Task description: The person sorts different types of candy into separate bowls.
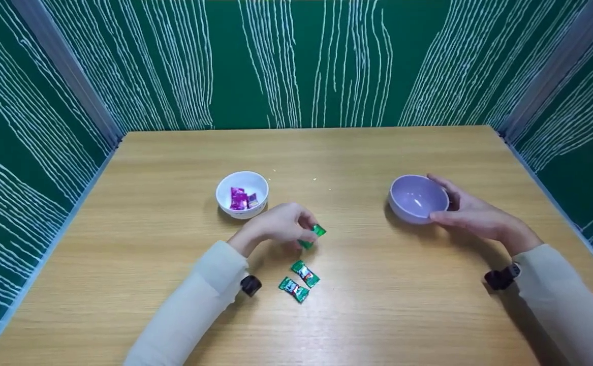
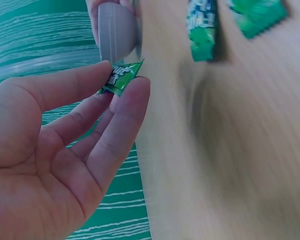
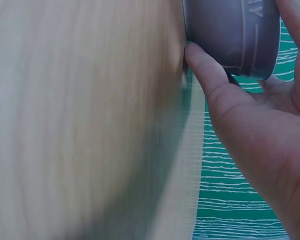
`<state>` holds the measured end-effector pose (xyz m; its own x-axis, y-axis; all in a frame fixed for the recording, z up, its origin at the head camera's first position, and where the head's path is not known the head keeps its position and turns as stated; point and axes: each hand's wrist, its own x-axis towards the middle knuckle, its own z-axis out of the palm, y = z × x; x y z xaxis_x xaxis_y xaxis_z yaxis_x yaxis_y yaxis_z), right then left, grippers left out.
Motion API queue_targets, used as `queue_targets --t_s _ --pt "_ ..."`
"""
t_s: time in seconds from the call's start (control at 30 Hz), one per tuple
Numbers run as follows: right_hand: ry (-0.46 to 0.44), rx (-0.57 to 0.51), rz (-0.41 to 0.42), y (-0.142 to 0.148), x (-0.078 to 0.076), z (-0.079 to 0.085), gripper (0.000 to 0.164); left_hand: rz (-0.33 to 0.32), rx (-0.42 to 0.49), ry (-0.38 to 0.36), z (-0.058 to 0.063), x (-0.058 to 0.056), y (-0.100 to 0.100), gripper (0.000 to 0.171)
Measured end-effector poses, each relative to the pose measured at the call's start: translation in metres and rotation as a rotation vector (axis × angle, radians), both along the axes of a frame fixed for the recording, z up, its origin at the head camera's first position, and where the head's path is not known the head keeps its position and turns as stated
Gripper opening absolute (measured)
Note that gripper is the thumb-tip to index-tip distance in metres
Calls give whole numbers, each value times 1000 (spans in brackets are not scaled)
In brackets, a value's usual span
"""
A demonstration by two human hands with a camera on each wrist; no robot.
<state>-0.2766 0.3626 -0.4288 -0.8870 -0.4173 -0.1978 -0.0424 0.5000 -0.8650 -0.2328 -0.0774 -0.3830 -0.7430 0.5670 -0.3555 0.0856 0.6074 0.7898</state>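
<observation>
My left hand [image 1: 287, 223] pinches a green-wrapped candy [image 2: 122, 76] between thumb and fingertips, just above the table. Two more green candies, one [image 1: 305, 273] slightly behind the other [image 1: 293, 290], lie on the wood below that hand. To the right, my right hand [image 1: 479, 211] grips a purple bowl [image 1: 418, 199] by its side, thumb and fingers spread around the wall. The bowl is upright, and no contents show inside it. In the right wrist view its outer wall [image 3: 215, 30] has raised markings.
A white bowl [image 1: 243, 209] holding several pink-purple wrapped candies [image 1: 240, 199] stands left of my left hand. Small pale crumbs dot the wooden table [image 1: 347, 315] near it. Green panels [image 1: 306, 66] with white wavy lines rise behind the table and at both sides.
</observation>
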Motion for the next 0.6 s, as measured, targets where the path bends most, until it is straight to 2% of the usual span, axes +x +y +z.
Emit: queue_targets --t_s 0.2,0.37,0.6 --pt "-56 -98 22 2 -1 -1 91 4 79 -24 6 -12 23 26" --pt "-49 -82 24 2 0 0 91 42 170 -32 13 -22 47 27" --pt "-37 -65 23 0 0 0 92 78 295 -16 19 -31 80 14"
